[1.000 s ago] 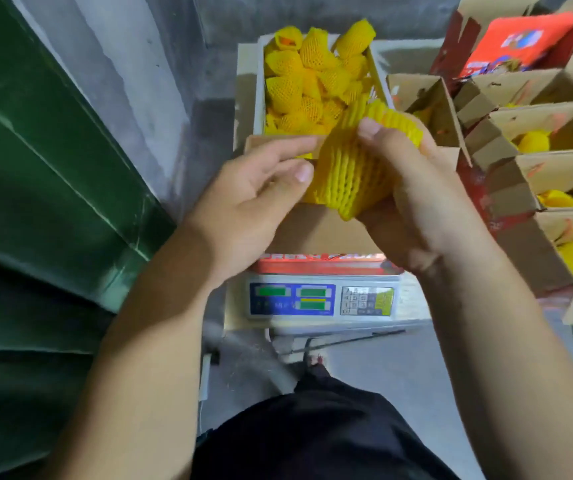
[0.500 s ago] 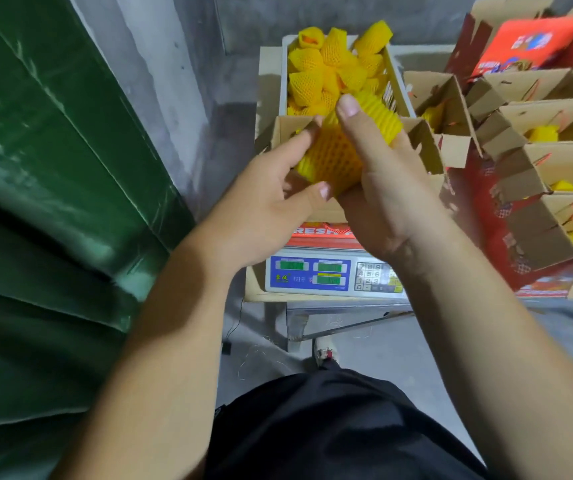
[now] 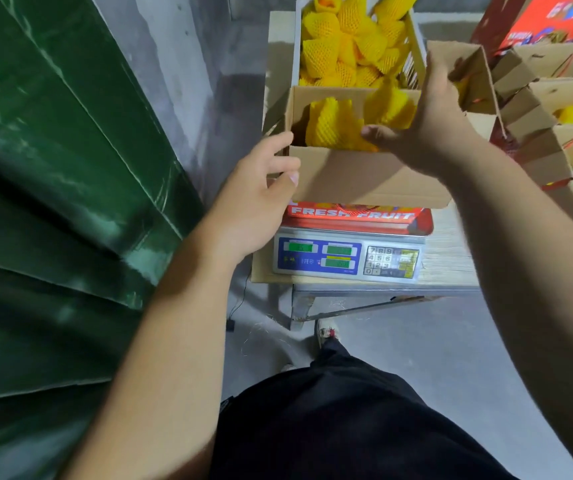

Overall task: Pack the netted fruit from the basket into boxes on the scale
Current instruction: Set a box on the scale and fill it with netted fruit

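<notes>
Netted fruit [image 3: 330, 124] lying in cardboard box [image 3: 364, 174], just beyond right hand [image 3: 427, 129], fingers released; left hand [image 3: 261, 188] hovering loose beside box corner; yellow ribbed foam.

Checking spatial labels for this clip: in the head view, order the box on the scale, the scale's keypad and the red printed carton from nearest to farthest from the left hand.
Measured from the left hand:
1. Box on the scale: at its fingertips, just right.
2. Scale's keypad: lower right, on the scale's front.
3. Red printed carton: far upper right corner.
</notes>
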### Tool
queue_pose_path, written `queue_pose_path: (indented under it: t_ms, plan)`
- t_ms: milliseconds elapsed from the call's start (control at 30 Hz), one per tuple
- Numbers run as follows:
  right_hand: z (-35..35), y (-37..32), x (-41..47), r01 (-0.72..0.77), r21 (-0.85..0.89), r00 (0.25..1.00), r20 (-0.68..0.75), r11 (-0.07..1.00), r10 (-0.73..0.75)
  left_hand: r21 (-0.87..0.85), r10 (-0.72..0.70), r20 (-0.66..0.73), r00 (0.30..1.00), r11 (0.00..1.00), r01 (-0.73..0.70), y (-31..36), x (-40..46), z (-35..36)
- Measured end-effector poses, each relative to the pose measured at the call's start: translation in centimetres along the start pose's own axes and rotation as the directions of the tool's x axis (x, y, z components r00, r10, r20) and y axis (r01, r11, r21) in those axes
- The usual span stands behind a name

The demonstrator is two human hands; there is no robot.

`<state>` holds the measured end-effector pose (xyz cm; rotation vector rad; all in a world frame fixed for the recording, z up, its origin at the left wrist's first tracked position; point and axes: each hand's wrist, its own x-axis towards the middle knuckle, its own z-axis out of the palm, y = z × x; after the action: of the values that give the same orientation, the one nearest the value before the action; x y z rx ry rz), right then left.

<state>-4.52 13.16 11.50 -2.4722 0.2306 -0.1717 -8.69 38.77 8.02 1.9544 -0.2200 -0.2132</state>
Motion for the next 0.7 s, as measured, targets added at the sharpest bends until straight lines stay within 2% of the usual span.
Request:
queue_pose_path:
  t_ms: [67, 167, 267, 367, 700]
  plan:
    - [0.0, 0.2, -0.4, 0.033, -0.078, 0.999, -0.018, 0.996, -0.034, -0.02, -0.003, 0.006, 1.0, 1.0, 0.003, -0.3, 0.1, -0.1]
    - [1.3, 0.6, -3.6, 0.12, -0.001, 0.987, -0.107, 0.993, -0.119, -0.032, -0.008, 0.004, 1.0, 0.999, 0.008, -0.2, 0.2, -0.3]
    - [3.5, 0.6, -6.6, 0.073, 0.17, 0.997, -0.039, 0.983, -0.067, -0.035, -0.003, -0.01, 1.0, 0.999, 0.003, -0.2, -0.1, -0.7]
    - [5.3, 0.2, -7.7, 0.05, 0.267, 0.999, -0.01, 0.962, -0.049, -0.027, -0.005, -0.026, 1.0, 1.0, 0.005, -0.7, -0.8, -1.0]
    - [5.9, -1.3, -8.4, 0.002, 0.398, 0.999, 0.03, 0.918, -0.015, 0.001, -0.024, -0.007, 1.0, 1.0, 0.024, -1.0, -1.3, -1.3]
